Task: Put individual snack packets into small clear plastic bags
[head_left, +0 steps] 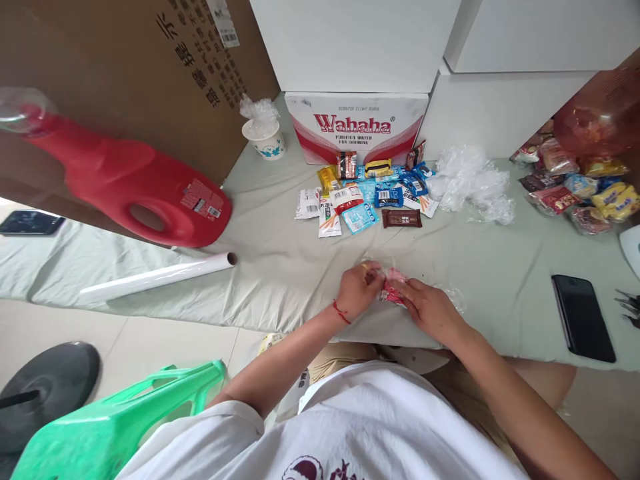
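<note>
Close to the table's front edge, a small pink-and-red packet (pixel 393 288) lies between my two hands. My left hand (pixel 358 291), with a red cord on its wrist, pinches thin clear plastic at the packet's left end. From the other side my right hand (pixel 431 311) has its thumb and fingers closed on the packet. More clear plastic (pixel 454 298) spreads out beside the right hand. Beyond the hands sits a pile of wrapped snacks, with a brown bar (pixel 402 218), a light blue packet (pixel 360 218) and a white packet (pixel 330 220) at its front.
Behind the snacks stands a Wahaha carton (pixel 356 130). Crumpled clear plastic bags (pixel 473 183) lie right of it. Bagged snacks (pixel 575 187) and a phone (pixel 584 318) are farther right. On the left are a paper cup (pixel 267 143), a white roll (pixel 160 279) and a red jug (pixel 145 180).
</note>
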`<state>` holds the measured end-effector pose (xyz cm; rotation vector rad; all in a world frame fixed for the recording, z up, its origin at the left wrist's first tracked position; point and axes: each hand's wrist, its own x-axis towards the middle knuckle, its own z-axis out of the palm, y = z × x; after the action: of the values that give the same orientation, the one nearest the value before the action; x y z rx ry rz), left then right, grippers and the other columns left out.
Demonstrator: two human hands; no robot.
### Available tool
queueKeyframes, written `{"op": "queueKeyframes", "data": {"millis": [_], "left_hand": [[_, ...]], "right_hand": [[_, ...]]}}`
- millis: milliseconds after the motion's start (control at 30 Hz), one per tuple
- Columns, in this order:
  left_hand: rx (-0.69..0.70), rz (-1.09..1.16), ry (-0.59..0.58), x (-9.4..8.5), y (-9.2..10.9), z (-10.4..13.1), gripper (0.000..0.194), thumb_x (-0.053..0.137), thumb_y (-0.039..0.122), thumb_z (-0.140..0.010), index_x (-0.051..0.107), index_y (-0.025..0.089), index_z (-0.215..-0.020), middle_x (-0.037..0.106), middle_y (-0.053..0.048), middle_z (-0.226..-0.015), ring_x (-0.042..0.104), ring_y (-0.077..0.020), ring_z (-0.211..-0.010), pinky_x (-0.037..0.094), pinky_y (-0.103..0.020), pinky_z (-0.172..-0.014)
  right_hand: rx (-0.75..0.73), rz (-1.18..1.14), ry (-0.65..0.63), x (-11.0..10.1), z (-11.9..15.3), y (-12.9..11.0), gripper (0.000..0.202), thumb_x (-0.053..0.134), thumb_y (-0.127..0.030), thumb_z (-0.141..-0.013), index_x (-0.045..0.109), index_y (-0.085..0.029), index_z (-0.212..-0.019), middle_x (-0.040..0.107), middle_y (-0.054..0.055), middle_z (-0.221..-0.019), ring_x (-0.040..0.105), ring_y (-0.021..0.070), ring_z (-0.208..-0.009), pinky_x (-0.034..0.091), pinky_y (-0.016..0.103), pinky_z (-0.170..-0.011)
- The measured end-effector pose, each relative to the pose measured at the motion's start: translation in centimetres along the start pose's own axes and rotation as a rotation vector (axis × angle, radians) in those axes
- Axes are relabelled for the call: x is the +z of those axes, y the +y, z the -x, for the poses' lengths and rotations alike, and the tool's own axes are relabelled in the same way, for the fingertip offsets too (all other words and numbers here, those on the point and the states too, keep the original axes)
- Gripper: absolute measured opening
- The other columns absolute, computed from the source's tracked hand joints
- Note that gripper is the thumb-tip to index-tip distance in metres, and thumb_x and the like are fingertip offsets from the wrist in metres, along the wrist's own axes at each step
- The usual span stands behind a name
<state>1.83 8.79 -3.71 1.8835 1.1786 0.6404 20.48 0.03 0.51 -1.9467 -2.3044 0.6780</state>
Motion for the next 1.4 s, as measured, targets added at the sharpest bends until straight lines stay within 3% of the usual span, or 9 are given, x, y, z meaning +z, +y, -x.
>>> {"op": "queueKeyframes", "data": {"millis": [167, 367, 500, 600, 700, 900, 1000, 1200, 1400], "left_hand": [[-0.058, -0.123, 0.344, -3.0, -1.3, -1.8, 0.045, 0.061, 0.016, -0.076, 0.066, 0.016, -0.121, 0.065, -0.013, -0.12, 0.062, -0.0254, -0.107, 0.052, -0.042, -0.097], [-0.177, -0.097, 0.135, -4.2, -0.2, -2.6, 0.046, 0.031, 0.035, -0.105, 0.076, 0.024, -0.107, 0.07, -0.009, -0.126, 0.053, -0.0275, -0.131, 0.041, -0.05, -0.114], [-0.133, -0.337, -0.025, -4.3, 1.1, -2.2, 0.028, 0.067, 0.045, -0.088, 0.074, 0.019, -0.093, 0.057, -0.016, -0.147, 0.039, -0.0397, -0.145, 0.038, -0.06, -0.113], [-0.091, -0.392, -0.075, -5.0, 1.8, -1.6, 0.016, 0.074, 0.031, -0.077, 0.065, 0.018, -0.077, 0.064, -0.015, -0.131, 0.054, -0.0371, -0.128, 0.048, -0.053, -0.102], [-0.127, -0.184, -0.116, -5.4, 2.9, -0.9, 0.019, 0.066, 0.03, -0.082, 0.054, 0.021, -0.071, 0.064, -0.003, -0.079, 0.062, -0.0208, -0.077, 0.051, -0.035, -0.074], [-0.136, 0.298, -0.217, -1.1, 5.8, 0.2, 0.018, 0.055, 0.03, -0.091, 0.069, 0.019, -0.087, 0.07, -0.001, -0.079, 0.063, -0.0145, -0.068, 0.052, -0.027, -0.065], [-0.032, 0.208, -0.211, 1.1, 6.2, -0.1, 0.03, 0.047, 0.02, -0.093, 0.077, 0.019, -0.091, 0.074, -0.004, -0.092, 0.069, -0.0156, -0.082, 0.057, -0.028, -0.078], [0.249, -0.289, -0.255, 2.7, 5.3, 0.2, 0.033, 0.053, 0.013, -0.094, 0.078, 0.023, -0.112, 0.071, -0.007, -0.122, 0.066, -0.0211, -0.113, 0.056, -0.034, -0.096], [0.402, -0.568, -0.184, 4.5, 3.8, 2.4, 0.035, 0.046, 0.019, -0.105, 0.071, 0.025, -0.128, 0.068, -0.006, -0.139, 0.063, -0.0222, -0.12, 0.056, -0.033, -0.092]], "right_hand": [[0.001, 0.171, -0.054, -0.3, 0.4, -1.1, 0.061, 0.043, -0.01, -0.099, 0.055, -0.037, -0.153, 0.069, 0.01, -0.117, 0.066, 0.0239, -0.098, 0.047, 0.03, -0.077], [-0.052, 0.215, -0.052, -0.3, 0.4, -1.3, 0.056, 0.043, -0.018, -0.103, 0.053, -0.039, -0.154, 0.067, 0.011, -0.126, 0.065, 0.0247, -0.103, 0.047, 0.032, -0.084], [-0.063, 0.18, -0.05, -0.7, 0.5, -1.3, 0.052, 0.044, -0.023, -0.104, 0.057, -0.037, -0.152, 0.066, 0.012, -0.127, 0.066, 0.0262, -0.103, 0.048, 0.034, -0.081], [-0.061, 0.124, -0.077, -1.2, 0.5, -1.2, 0.051, 0.044, -0.024, -0.104, 0.057, -0.037, -0.151, 0.067, 0.011, -0.126, 0.067, 0.0253, -0.103, 0.049, 0.033, -0.079], [-0.064, 0.054, -0.073, -1.3, 0.4, -1.0, 0.049, 0.045, -0.026, -0.104, 0.057, -0.037, -0.151, 0.065, 0.011, -0.13, 0.067, 0.0258, -0.108, 0.05, 0.033, -0.08], [-0.192, -0.156, 0.028, 0.3, 0.2, 0.2, 0.045, 0.055, -0.022, -0.098, 0.063, -0.019, -0.142, 0.06, 0.019, -0.142, 0.057, 0.0318, -0.131, 0.046, 0.049, -0.11], [-0.222, -0.277, -0.018, 0.1, 1.1, 1.4, 0.057, 0.062, -0.026, -0.093, 0.057, -0.013, -0.148, 0.051, 0.022, -0.152, 0.048, 0.0346, -0.143, 0.04, 0.054, -0.119], [-0.315, -0.641, -0.194, -2.4, 3.3, 3.9, 0.041, 0.054, -0.031, -0.098, 0.067, -0.027, -0.137, 0.06, 0.008, -0.148, 0.054, 0.0255, -0.139, 0.042, 0.046, -0.119], [0.26, -0.599, 0.314, -1.2, 3.6, 6.8, 0.044, 0.046, -0.048, -0.1, 0.073, -0.021, -0.121, 0.072, 0.012, -0.112, 0.065, 0.0253, -0.097, 0.054, 0.041, -0.088]]}}
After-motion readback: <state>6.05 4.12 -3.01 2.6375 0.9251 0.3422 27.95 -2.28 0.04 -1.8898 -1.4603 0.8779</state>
